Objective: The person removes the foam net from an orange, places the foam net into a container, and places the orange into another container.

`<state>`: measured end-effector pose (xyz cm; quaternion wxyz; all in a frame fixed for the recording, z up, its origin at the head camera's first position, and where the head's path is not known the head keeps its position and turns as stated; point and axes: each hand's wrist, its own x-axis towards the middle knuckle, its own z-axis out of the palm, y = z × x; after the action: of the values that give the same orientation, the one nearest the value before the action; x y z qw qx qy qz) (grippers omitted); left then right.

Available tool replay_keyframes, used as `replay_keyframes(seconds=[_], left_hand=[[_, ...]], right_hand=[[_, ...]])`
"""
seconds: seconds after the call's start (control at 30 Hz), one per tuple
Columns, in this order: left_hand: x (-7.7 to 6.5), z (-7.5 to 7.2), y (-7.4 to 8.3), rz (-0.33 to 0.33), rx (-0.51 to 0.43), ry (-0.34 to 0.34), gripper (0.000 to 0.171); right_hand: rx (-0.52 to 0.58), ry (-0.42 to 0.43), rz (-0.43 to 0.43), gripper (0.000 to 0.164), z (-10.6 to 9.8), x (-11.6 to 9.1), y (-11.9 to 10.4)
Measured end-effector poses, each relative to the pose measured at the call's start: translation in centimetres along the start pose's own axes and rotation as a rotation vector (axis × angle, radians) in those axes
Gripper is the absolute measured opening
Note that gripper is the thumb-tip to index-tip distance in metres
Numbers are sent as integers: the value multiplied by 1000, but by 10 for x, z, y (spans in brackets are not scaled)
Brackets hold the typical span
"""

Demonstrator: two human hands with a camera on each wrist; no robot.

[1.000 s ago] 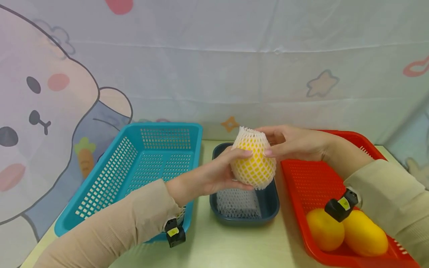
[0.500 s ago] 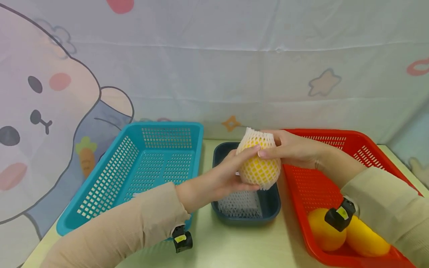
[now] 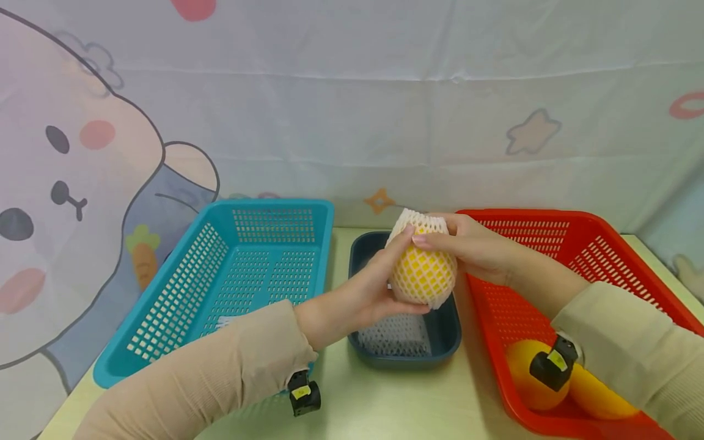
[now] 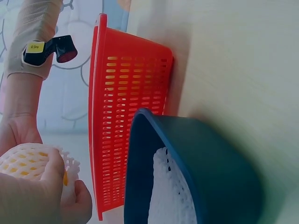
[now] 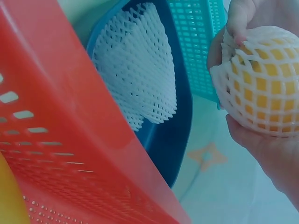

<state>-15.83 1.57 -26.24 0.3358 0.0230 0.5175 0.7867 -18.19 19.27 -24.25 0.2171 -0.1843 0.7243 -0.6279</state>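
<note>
A round yellow fruit (image 3: 425, 274) in a white foam net sleeve is held up over the dark blue bin (image 3: 404, 362). My left hand (image 3: 360, 299) grips it from the left, thumb on its near face and fingers underneath. From the right, my right hand (image 3: 484, 244) pinches the upper part of the net, its thumb close by the left thumb. The net's collar stands up beyond the top of the fruit. In the right wrist view the net (image 5: 268, 93) still wraps the fruit. Loose white foam nets (image 5: 135, 65) lie inside the bin.
On the left stands a teal basket (image 3: 328, 238) with a bit of white material (image 3: 225, 321) in it. A red basket (image 3: 497, 366) on the right contains two yellow-orange fruits (image 3: 530, 366). Behind everything hangs a printed cloth (image 3: 352, 122).
Both hands have shifted slightly right with the netted fruit, then slightly back. The right thumb has moved left onto the net's upper front, near the left thumb.
</note>
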Motion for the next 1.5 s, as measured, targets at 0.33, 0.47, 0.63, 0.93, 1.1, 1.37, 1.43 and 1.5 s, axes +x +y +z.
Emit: replay_keyframes(seconds=[0.33,0.47,0.63,0.93,1.1,1.37,1.43,1.5], left_hand=[[3,-1,0,19,-16,34,59],[4,-1,1,22,-12,78,59],[4,-1,3,21,14,87,60],[1,-4,4,17,34,67,61],[1,-5,4,18,38,79,61],[1,-3,3,3,63,109,64],[1,-3,3,-1,68,118,64],[1,-3,3,2,76,117,62]], right_hand=[[-16,49,-23,36,4,0,0],[-5,72,-26,36,5,0,0],[0,91,-39,35,6,-1,0],[0,146,-62,31,10,0,1],[-9,196,-74,29,11,0,1],[-2,280,-93,35,15,-3,-2],[-10,298,-83,35,16,-3,-3],[-19,312,-69,34,18,-1,-3]])
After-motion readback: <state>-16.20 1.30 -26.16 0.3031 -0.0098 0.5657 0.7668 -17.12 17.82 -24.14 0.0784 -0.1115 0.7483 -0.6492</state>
